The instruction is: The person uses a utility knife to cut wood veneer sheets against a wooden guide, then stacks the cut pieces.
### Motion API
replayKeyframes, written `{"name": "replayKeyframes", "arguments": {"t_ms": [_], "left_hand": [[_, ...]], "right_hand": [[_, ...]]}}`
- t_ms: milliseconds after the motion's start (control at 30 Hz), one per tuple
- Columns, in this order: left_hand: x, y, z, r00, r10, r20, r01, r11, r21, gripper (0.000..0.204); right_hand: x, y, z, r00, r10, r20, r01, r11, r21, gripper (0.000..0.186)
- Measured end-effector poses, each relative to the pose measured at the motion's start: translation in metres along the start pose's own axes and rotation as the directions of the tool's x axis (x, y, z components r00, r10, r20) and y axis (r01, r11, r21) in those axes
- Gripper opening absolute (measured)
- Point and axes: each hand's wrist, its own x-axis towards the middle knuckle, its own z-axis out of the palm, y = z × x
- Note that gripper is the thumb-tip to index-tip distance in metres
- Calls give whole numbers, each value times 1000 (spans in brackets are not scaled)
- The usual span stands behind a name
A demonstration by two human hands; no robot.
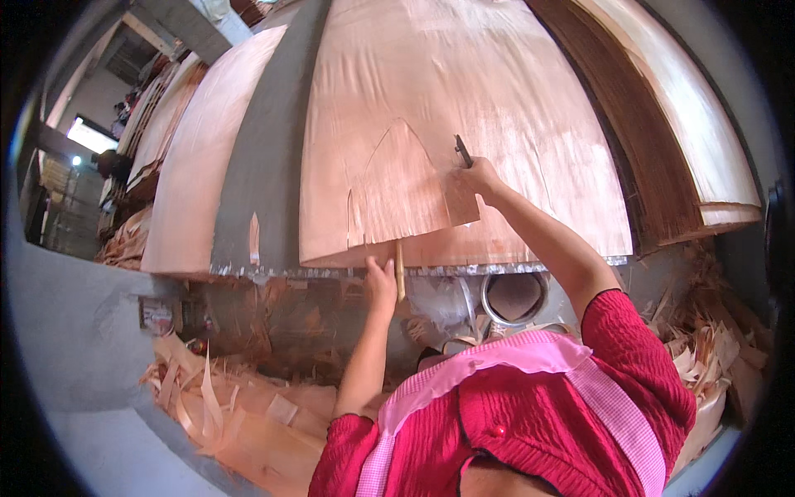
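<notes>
A: What is nearest to us?
B: At 6 o'clock, the pink apron (530, 352) over a red top (530, 414). Wood scraps (248, 410) lie between 7 and 8 o'clock.

A: And the left grip (381, 282)?
B: It is just below the centre, at the near edge of the thin wood sheet (464, 91), beside a narrow stick (401, 273). The fingers are partly bent; I cannot tell if they pinch something.

A: The right grip (479, 177)?
B: Between 1 and 2 o'clock, its fingers are closed around a black tool (462, 151), above the sheet.

A: Where does this sheet lie?
B: On the grey tabletop (269, 157), from the centre up to 12 o'clock. An arched line shows in its near part.

A: Farther away?
B: A brown stack (621, 116) at 2 o'clock, and a bright opening (91, 135) towards 10.
</notes>
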Motion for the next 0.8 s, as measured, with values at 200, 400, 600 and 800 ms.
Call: {"name": "replayKeyframes", "arguments": {"t_ms": [200, 400, 600, 800], "left_hand": [[-5, 32, 24, 1000, 21, 1, -21, 1000, 24, 36], [-24, -6, 5, 986, 21, -163, -25, 1000, -19, 34], [-44, 43, -44, 732, 644, -224, -455, 706, 543, 41], [21, 45, -17, 600, 790, -130, -622, 562, 545, 28]], "right_hand": [[-21, 38, -26, 993, -34, -117, 30, 999, -41, 19], [-43, 45, -49, 975, 19, -222, -66, 976, -205, 26], [-32, 67, -95, 934, -65, -351, -108, 886, -450, 24], [-56, 8, -128, 976, 91, -197, -97, 995, -25, 11]]}}
